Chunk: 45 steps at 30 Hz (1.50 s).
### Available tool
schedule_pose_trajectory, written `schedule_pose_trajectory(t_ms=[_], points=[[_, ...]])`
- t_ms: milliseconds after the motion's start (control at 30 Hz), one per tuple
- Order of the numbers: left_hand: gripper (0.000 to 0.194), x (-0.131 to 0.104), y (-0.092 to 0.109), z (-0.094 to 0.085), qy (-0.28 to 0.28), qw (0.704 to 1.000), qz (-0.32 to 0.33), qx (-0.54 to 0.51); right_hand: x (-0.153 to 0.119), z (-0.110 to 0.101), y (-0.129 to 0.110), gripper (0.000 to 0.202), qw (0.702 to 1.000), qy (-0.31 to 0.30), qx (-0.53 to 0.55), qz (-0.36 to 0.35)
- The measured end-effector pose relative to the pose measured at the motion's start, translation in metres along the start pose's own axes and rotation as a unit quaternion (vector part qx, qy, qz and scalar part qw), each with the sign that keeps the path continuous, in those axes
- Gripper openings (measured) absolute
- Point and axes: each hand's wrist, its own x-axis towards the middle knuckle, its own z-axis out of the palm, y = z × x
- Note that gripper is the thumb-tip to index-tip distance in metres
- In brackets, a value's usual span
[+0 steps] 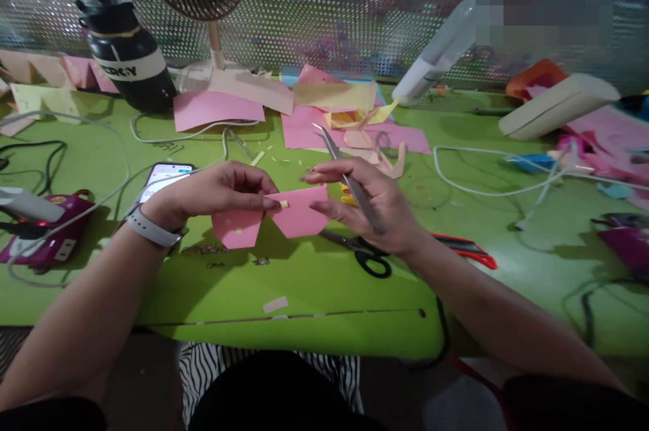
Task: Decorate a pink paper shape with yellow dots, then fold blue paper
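Observation:
Over the green table, my left hand (241,189) pinches a folded pink paper cutout (299,215) between thumb and fingers. The cutout has two angular flaps, and a small pale yellow strip (284,204) sits on it beside my left thumb. My right hand (372,205) has metal tweezers (333,148) lodged across it, their tips pointing up and away from me. The right thumb reaches the right edge of the cutout; whether it presses on it I cannot tell. Black-handled scissors (372,263) lie under my right hand, partly hidden.
Pink and yellow paper sheets (299,134) lie at the back near a fan (215,53) and a black bottle (132,63). A phone (170,173) is behind my left wrist. A red utility knife (466,248) lies beneath my right forearm. White cables (487,191) cross the table.

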Motion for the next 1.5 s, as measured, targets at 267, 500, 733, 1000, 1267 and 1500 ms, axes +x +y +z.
schedule_pose_trajectory(t_ms=[267,500,733,1000,1267,1500], points=[[0.025,0.001,0.005,0.003,-0.041,0.997,-0.005,0.062,0.001,0.001,-0.001,0.023,1.0,0.001,-0.029,-0.006],[0.036,0.008,-0.001,0.012,-0.01,0.994,0.009,0.106,0.001,0.003,-0.005,0.022,0.998,-0.011,-0.05,-0.041],[0.034,0.009,0.002,0.018,0.006,0.988,0.042,0.146,0.0,0.006,-0.005,0.022,0.998,-0.011,-0.05,-0.036],[0.039,0.004,0.014,0.014,0.008,0.989,0.022,0.148,-0.001,0.006,-0.002,0.024,0.999,0.001,-0.028,-0.024],[0.034,0.005,0.007,0.004,0.097,0.988,0.02,0.115,-0.002,0.009,0.005,0.026,1.0,0.027,-0.004,0.008],[0.037,0.007,0.002,0.009,0.073,0.992,0.019,0.1,0.0,0.013,0.019,0.03,0.998,0.047,0.023,0.042]])
